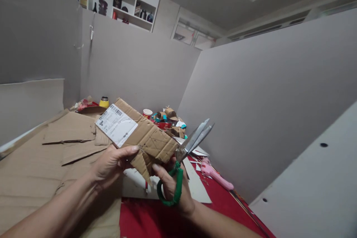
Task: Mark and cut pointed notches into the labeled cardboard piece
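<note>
My left hand [113,165] grips a brown piece of cardboard [152,135] by its lower edge, thumb on top. A white shipping label [116,124] covers its left part, and drawn lines mark its right part. A pointed flap [142,165] sticks out below, between my two hands. Green-handled scissors [178,167] hang on my right hand [175,189], their blades slightly apart and pointing up and right, away from the cardboard. The right thumb presses on the cardboard's lower right edge; the other right fingers are mostly hidden behind it.
Large cardboard sheets [30,171] cover the left side of the red table [150,215]. Under my hands lie a white board [198,189] and a pencil [146,187]. A pink tool [216,174] rests at right. Behind stand a paper cup [147,113], a yellow jar [104,102] and craft scraps. Grey partitions [134,63] surround the table.
</note>
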`<state>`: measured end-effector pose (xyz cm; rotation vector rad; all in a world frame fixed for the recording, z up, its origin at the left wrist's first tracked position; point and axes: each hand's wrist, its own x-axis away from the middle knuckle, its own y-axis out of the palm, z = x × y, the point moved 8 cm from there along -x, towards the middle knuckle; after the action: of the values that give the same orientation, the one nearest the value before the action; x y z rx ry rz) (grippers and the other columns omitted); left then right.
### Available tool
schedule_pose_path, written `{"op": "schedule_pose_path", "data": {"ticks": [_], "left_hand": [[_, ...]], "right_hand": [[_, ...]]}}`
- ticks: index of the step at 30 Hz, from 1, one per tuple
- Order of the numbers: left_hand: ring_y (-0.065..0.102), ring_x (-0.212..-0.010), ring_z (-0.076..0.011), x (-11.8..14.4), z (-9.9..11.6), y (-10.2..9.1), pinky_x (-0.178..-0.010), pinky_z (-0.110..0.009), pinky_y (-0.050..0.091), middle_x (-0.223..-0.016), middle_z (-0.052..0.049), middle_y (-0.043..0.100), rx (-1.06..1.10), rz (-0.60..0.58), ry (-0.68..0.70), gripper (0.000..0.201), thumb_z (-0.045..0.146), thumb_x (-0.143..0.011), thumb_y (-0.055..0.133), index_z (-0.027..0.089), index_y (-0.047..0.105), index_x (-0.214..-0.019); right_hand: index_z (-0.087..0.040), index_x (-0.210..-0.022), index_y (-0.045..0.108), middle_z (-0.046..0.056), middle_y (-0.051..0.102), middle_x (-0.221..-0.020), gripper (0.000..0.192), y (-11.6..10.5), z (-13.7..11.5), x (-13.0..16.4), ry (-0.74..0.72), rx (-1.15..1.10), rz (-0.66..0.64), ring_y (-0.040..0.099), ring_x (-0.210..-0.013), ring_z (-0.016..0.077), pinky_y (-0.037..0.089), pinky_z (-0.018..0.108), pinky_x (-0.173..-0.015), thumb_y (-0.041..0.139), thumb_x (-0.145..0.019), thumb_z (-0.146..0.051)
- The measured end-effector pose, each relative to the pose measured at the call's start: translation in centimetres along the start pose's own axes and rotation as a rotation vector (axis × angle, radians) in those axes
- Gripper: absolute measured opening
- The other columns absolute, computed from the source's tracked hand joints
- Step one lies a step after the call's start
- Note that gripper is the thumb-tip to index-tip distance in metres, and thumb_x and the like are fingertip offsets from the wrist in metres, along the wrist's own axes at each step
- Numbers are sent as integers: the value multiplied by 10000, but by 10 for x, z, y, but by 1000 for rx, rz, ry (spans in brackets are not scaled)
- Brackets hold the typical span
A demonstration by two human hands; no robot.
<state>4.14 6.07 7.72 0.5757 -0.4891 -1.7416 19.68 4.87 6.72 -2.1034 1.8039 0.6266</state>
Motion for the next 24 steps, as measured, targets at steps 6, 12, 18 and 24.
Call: {"op": "schedule_pose_path", "data": {"ticks": [6,12,18,24], "left_hand": [[682,-665,-145,-10,23,-23,-557,-211,565,-745,-21,751,19,135,124,226,186,-602,876,134,724,-761],[676,-698,-132,-12,37,-29,-569,-199,552,-803,-22,753,-9,182,232,248,193,-593,877,132,725,-780],[655,-692,-114,-9,44,-27,-626,-201,557,-758,-5,734,-52,173,277,241,234,-591,894,132,724,-727],[631,-673,-92,-7,49,-21,-619,-162,537,-679,18,698,-102,160,304,219,217,-582,908,136,712,-640]], "right_hand": [[-196,-865,543,-26,556,-714,308,-10,12,-3,66,-130,79,526,-555,102,486,212,-511,704,-848,-458],[-199,-912,502,-54,407,-667,457,5,14,10,205,-45,-366,374,-508,95,448,229,-467,586,-859,-644],[-197,-758,422,-32,375,-672,517,18,-23,25,133,291,-700,307,-601,117,329,241,-549,366,-943,-677],[-198,-723,402,-31,366,-658,639,10,-27,25,242,500,-744,330,-597,119,329,246,-553,255,-887,-798]]}}
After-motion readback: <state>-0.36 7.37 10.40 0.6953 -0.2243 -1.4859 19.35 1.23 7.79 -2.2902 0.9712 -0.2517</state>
